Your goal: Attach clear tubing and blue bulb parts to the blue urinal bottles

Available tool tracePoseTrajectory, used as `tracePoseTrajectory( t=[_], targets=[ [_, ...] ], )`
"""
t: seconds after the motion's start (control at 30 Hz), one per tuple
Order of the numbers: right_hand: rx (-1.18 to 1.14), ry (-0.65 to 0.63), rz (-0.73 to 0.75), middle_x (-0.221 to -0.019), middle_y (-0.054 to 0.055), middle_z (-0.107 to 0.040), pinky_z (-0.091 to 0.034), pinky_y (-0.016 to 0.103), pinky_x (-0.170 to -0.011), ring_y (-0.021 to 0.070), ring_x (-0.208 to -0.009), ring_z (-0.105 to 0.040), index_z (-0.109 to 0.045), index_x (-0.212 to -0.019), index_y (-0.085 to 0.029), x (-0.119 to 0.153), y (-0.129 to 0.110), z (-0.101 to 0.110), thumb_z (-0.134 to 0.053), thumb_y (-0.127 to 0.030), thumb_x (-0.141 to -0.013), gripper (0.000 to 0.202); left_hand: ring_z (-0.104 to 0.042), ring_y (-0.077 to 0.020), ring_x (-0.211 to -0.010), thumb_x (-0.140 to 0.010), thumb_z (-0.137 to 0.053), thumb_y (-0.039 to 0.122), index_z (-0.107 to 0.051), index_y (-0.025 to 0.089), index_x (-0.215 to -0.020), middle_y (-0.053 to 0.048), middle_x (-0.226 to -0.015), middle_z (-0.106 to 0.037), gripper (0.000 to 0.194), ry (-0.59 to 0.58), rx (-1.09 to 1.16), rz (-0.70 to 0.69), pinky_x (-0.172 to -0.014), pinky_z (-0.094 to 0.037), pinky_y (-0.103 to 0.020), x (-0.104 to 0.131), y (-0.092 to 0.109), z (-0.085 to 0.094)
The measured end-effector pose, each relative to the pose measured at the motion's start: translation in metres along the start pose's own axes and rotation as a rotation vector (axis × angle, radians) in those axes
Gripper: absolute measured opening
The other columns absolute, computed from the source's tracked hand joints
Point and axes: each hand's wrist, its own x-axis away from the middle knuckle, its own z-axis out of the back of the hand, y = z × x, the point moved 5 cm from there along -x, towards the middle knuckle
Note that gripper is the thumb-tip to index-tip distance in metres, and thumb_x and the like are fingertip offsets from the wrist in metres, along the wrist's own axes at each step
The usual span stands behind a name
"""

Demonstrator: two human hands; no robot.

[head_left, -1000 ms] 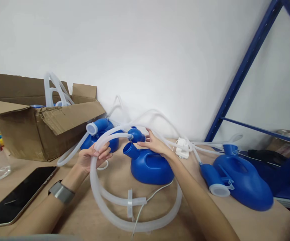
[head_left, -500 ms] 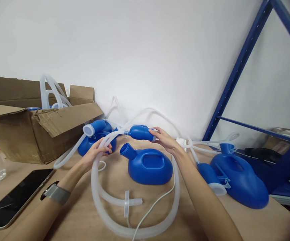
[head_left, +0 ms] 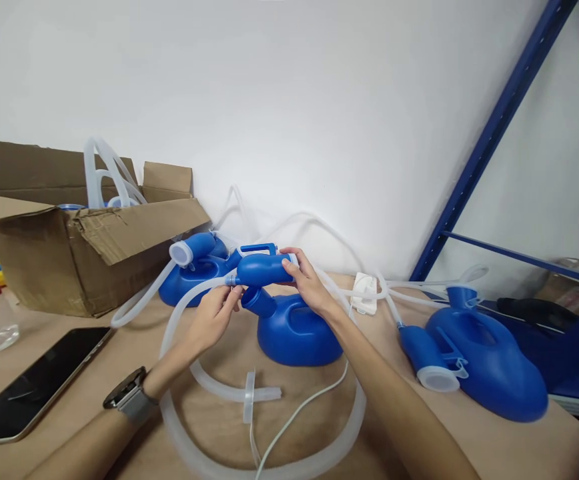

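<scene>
Right grip (head_left: 305, 279) holds a rounded blue cylinder (head_left: 259, 269).

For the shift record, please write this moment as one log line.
left hand: at tube joint | right hand: holding blue cylinder | middle blue jug: uncapped, on table

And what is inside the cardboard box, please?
Pale looped tubes rise from the cardboard box, with some blue plastic beside them. Its flaps and near walls hide the rest; the bottom cannot be seen.
</scene>
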Motion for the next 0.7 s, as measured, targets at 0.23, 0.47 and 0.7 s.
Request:
tracePoseTrajectory(
  t=[0.23,0.47,0.7],
  targets=[
    [-0.005,-0.026,-0.016,-0.108,0.0,-0.059,-0.059,0.039,-0.092,0.02,-0.101,-0.064,-0.05,-0.119,-0.031,0.0,0.006,0.0,-0.068,-0.06,-0.084,0.049,-0.035,-0.0131,-0.056,-0.091,-0.05,0.071,-0.04,0.022,-0.064,0.003,-0.062,-0.04,0.057,-0.189,0.388,0.148,-0.051,-0.029,-0.027,-0.005,-0.014,-0.006],
    [0.122,-0.074,0.116,-0.106,0.001,-0.06,-0.054,0.034,-0.091,0.0183,-0.093,-0.06,-0.049,-0.123,-0.029,0.003,-0.002,-0.005,-0.068,-0.055,-0.086,0.049,-0.031,-0.01,-0.049,-0.082,-0.06,0.075,-0.038,0.022,-0.06,0.004,-0.057,-0.036,0.062,-0.274,0.414,0.204,-0.047,-0.025,-0.026,-0.005,-0.005,-0.004],
    [0.071,0.042,0.074,-0.134,0.005,-0.056,-0.056,0.034,-0.087,0.0228,-0.112,-0.059,-0.049,-0.125,-0.03,0.001,-0.003,0.003,-0.062,-0.06,-0.087,0.05,-0.051,-0.0208,-0.061,-0.094,-0.052,0.059,-0.058,0.022,-0.068,-0.003,-0.061,-0.055,0.046,-0.16,0.094,0.013,-0.058,-0.036,-0.031,0.003,0.011,0.009]
  ],
)
